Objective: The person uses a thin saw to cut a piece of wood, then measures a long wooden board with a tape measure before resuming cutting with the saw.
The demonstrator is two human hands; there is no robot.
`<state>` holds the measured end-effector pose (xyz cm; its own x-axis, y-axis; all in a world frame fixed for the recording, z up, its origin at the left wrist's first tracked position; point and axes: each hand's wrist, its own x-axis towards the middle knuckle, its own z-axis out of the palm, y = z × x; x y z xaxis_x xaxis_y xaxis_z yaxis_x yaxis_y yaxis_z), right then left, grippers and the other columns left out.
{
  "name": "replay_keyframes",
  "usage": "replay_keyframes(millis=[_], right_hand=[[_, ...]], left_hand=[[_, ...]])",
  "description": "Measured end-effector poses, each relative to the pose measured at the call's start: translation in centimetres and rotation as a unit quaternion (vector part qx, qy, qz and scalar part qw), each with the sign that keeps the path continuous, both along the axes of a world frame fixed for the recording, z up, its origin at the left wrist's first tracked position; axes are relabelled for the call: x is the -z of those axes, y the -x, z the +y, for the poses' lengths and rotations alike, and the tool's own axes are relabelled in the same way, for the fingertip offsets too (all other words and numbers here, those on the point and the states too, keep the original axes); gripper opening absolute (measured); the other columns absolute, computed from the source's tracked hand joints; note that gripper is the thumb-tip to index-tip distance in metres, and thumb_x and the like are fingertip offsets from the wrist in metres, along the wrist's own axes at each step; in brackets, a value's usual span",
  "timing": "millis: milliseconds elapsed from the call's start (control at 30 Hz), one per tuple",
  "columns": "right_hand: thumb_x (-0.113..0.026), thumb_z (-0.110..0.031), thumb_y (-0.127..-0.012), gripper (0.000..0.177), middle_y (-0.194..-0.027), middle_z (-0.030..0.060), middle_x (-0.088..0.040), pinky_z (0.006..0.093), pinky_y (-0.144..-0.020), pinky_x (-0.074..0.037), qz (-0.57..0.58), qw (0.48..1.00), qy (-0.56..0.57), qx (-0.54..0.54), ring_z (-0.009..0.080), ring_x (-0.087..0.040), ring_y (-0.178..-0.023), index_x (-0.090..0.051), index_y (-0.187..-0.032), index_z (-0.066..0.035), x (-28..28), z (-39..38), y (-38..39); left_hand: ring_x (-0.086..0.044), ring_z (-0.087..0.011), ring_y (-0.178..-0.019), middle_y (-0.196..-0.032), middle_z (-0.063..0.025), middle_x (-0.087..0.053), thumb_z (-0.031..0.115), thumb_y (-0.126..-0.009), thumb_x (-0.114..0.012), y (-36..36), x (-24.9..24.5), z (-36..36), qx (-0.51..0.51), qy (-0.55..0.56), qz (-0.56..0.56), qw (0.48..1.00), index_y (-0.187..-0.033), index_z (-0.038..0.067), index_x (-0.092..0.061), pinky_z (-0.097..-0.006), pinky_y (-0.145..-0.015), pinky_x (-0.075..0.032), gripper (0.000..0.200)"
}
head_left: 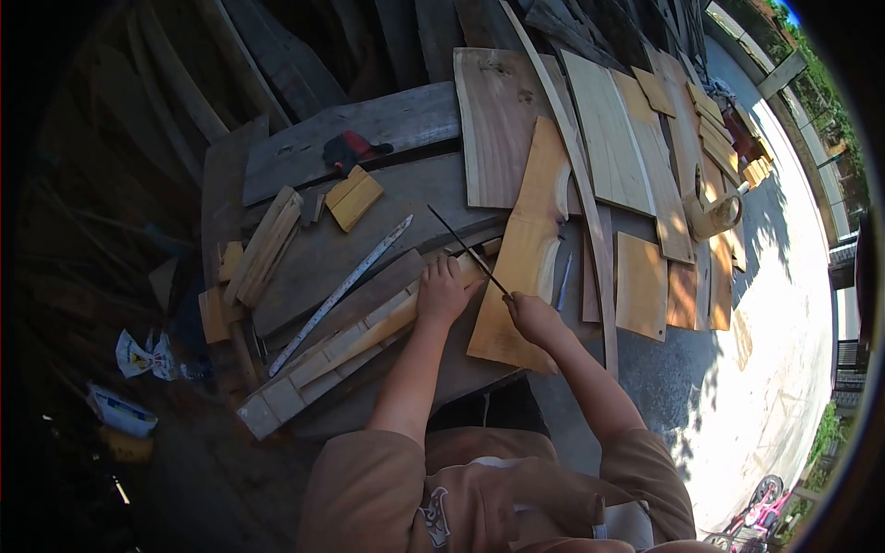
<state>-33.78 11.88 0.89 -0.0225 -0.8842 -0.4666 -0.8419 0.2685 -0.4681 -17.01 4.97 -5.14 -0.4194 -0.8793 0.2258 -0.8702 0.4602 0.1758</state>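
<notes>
My left hand [443, 292] presses flat on a long pale wooden strip [355, 339] that lies slantwise across the grey plank bench [387, 120]. My right hand [533, 316] is closed around a thin dark rod [466, 247] whose far tip points up and to the left. Under the right hand lies a yellow-brown board [525, 267]. A metal ruler [343, 290] rests to the left of the strip.
Several cut boards [608, 138] and a long curved batten [576, 175] lie at the right. Short wood blocks [353, 198], a bundle of slats [265, 247] and a red and black object [348, 149] sit on the bench. Plastic bags [138, 355] lie on the ground.
</notes>
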Motion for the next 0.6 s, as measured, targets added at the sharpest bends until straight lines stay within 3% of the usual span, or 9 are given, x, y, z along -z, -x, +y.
replay_keyframes(millis=[33,133,233,467,533,567,600], right_hand=[[-0.036,-0.031,-0.091,0.034,-0.080,0.0231,-0.060,0.0474,-0.069,-0.046,0.011,1.000,-0.014,0.005,0.0397,-0.058,-0.077,-0.054,-0.091,-0.002,-0.8,1.7,0.6],[-0.036,-0.032,-0.091,0.034,-0.079,0.0236,-0.059,0.0480,-0.068,-0.045,0.008,0.999,-0.025,0.026,0.0412,-0.057,-0.076,-0.054,-0.090,-0.003,-1.4,7.4,3.4],[-0.036,-0.032,-0.091,0.035,-0.080,0.0245,-0.059,0.0481,-0.069,-0.045,0.003,0.998,-0.045,0.032,0.0414,-0.057,-0.078,-0.054,-0.090,-0.002,-2.7,8.0,3.5],[-0.036,-0.032,-0.091,0.036,-0.080,0.0248,-0.059,0.0470,-0.070,-0.045,-0.026,0.999,0.014,0.020,0.0395,-0.057,-0.079,-0.054,-0.088,-0.001,0.6,-0.5,0.6],[-0.036,-0.032,-0.091,0.036,-0.079,0.0244,-0.059,0.0468,-0.069,-0.046,-0.038,0.999,0.027,0.013,0.0394,-0.058,-0.078,-0.053,-0.088,0.000,1.0,-0.3,0.5],[-0.037,-0.032,-0.091,0.036,-0.079,0.0240,-0.059,0.0466,-0.068,-0.046,-0.009,1.000,0.025,0.008,0.0392,-0.058,-0.076,-0.053,-0.087,-0.001,1.0,0.7,0.3],[-0.037,-0.033,-0.090,0.036,-0.078,0.0236,-0.059,0.0464,-0.066,-0.046,0.019,0.999,0.025,0.004,0.0390,-0.058,-0.075,-0.053,-0.087,-0.001,0.8,1.6,0.2]], left_hand=[[-0.052,-0.0309,-0.090,-0.101,-0.0185,-0.053,0.047,-0.075,-0.058,0.1,-0.3,-0.1,-0.002,-0.052,-0.004,0.999,-0.100,-0.003,-0.045,-0.0401,-0.078,-0.040,0.058],[-0.052,-0.0311,-0.089,-0.100,-0.0188,-0.053,0.047,-0.075,-0.058,0.1,0.3,-0.1,0.001,0.016,0.012,1.000,-0.100,-0.004,-0.045,-0.0404,-0.077,-0.040,0.058],[-0.052,-0.0314,-0.090,-0.100,-0.0196,-0.053,0.048,-0.075,-0.057,0.1,0.2,0.0,0.001,-0.005,0.003,1.000,-0.100,-0.004,-0.045,-0.0402,-0.078,-0.040,0.058],[-0.052,-0.0312,-0.092,-0.102,-0.0199,-0.052,0.048,-0.076,-0.057,0.3,0.1,0.0,-0.012,-0.001,-0.003,1.000,-0.101,-0.004,-0.044,-0.0391,-0.080,-0.041,0.059],[-0.052,-0.0316,-0.093,-0.102,-0.0199,-0.053,0.048,-0.075,-0.057,0.6,-1.2,-0.2,-0.042,-0.128,-0.009,0.991,-0.101,-0.004,-0.045,-0.0393,-0.080,-0.041,0.059],[-0.052,-0.0316,-0.093,-0.102,-0.0199,-0.053,0.048,-0.075,-0.057,0.5,-0.8,0.0,-0.046,-0.128,-0.007,0.991,-0.101,-0.004,-0.045,-0.0393,-0.080,-0.041,0.059],[-0.052,-0.0319,-0.093,-0.102,-0.0200,-0.053,0.048,-0.075,-0.057,0.3,-0.2,-0.1,-0.018,-0.062,-0.005,0.998,-0.101,-0.004,-0.045,-0.0396,-0.080,-0.041,0.059]])
